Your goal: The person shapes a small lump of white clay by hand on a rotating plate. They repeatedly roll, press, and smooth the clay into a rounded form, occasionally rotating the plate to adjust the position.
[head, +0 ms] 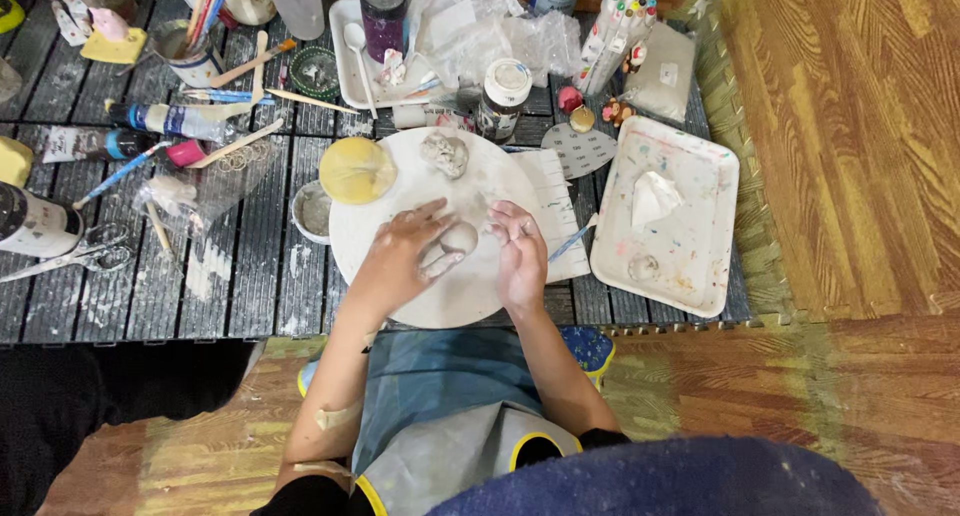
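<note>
1. The left hand [405,251] lies on the round white clay-smeared board [400,296], its fingers [432,214] loosely spread and cupped against the small smooth ball of grey clay [459,238].
2. The right hand [520,251] flanks the ball from the other side; its fingers [508,224] are curled, apparently touching it.
3. Beyond the fingers, a rough grey clay lump [445,154] and a round yellow sponge [356,170] sit on the board.
</note>
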